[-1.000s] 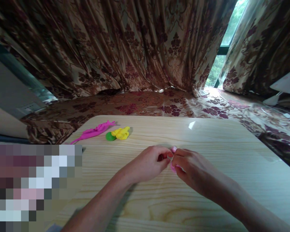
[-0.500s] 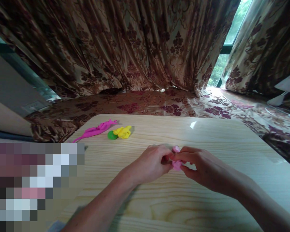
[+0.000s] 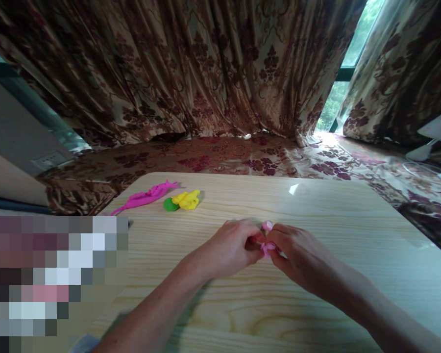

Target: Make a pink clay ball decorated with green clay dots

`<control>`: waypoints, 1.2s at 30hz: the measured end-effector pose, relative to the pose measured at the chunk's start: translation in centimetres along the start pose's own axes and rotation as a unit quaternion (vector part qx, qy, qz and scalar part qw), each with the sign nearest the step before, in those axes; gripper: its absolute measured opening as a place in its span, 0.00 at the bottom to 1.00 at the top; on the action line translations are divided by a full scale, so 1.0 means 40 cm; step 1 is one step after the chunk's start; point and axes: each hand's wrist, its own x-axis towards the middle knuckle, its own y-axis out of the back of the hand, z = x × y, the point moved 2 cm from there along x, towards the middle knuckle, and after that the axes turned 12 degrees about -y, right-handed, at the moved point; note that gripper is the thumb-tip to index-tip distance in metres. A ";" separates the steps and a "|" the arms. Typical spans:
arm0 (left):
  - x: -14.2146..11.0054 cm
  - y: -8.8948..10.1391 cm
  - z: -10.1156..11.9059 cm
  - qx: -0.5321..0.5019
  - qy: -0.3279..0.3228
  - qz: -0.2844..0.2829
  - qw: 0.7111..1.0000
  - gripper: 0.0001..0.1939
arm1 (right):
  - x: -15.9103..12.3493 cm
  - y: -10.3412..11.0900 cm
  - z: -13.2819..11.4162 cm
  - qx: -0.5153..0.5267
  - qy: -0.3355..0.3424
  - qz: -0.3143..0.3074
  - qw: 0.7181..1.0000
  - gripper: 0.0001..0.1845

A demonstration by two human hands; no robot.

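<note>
Over the middle of the light wood-grain table [image 3: 228, 304], a small piece of pale pink modelling clay [image 3: 267, 250] is pinched between my two hands. My left hand [image 3: 235, 247] grips its left side with thumb and forefinger. From the right, my right hand [image 3: 292, 245] presses on it with closed fingertips, which cover part of it. Just beyond the fingers shows a second pale pink lump [image 3: 267, 225]; whether it joins the piece in my hands I cannot tell.
At the table's far left lie a long magenta clay strip [image 3: 147, 196], a yellow clay lump [image 3: 187, 200] and a green clay disc [image 3: 171, 204] touching the yellow. Patterned curtains [image 3: 198, 73] hang behind. A white lamp [image 3: 439, 125] stands at the right. A blurred block covers the lower left.
My right hand has shifted slightly left, its fingers closing further over the pink clay, which now looks more squeezed. My left hand stays nearly in place.
</note>
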 end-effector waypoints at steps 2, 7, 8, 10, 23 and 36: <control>0.000 0.004 0.005 0.008 -0.007 0.002 1.000 0.01 | -0.001 0.007 0.004 0.020 -0.010 -0.015 1.000 0.06; 0.000 0.005 0.005 0.026 -0.006 0.012 1.000 0.01 | -0.008 0.040 0.011 0.077 -0.001 -0.081 0.994 0.09; 0.000 0.005 0.002 0.027 -0.007 0.013 1.000 0.02 | -0.009 0.043 0.012 0.078 0.005 -0.081 0.994 0.10; 0.000 0.004 -0.002 0.027 -0.006 0.016 0.999 0.02 | -0.010 0.043 0.014 0.070 0.003 -0.081 0.994 0.09; 0.000 0.002 -0.002 -0.019 -0.006 0.008 1.000 0.06 | -0.002 0.009 0.007 0.012 -0.013 -0.049 0.999 0.08; 0.005 -0.003 0.015 -0.015 0.012 0.027 0.999 0.04 | -0.021 0.071 0.034 0.075 -0.045 -0.074 0.993 0.14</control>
